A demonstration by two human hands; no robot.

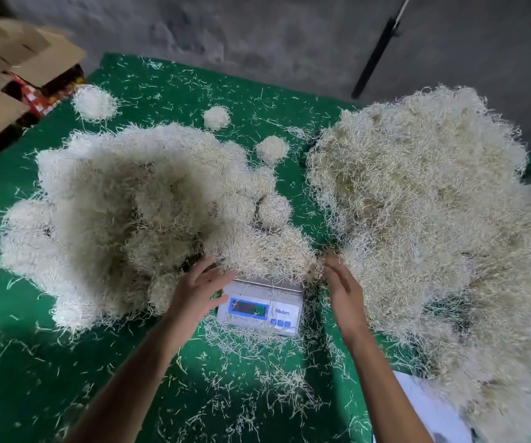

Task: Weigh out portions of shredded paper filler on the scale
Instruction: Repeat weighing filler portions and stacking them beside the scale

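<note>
My left hand hangs with its fingers spread and relaxed, its grip open and holding nothing, just to the left of the small grey digital scale with the blue-framed display. The fingertips reach the near edge of the shredded paper. My right hand is on the other side of the scale, fingers straight and close together, also holding nothing, its tips touching loose strands.

Between my two hands, just ahead of my fingers, a mound of pale cream shredded paper filler sits on the scale's platform and hides most of the pan. The digits on the display are too blurred for me to read.

To the left of my left hand spreads a broad heap of rounded, balled-up cream paper portions, with a few separate small balls lying further ahead of it. To the right of my right hand rises a much larger loose pile of yellowish shredded paper, touching my fingertips at its near edge.

Everything rests on a table covered with green cloth, littered with stray strands. Far ahead of my left hand, off the table's corner, are brown cardboard boxes. Near my right forearm lies a white sheet.
</note>
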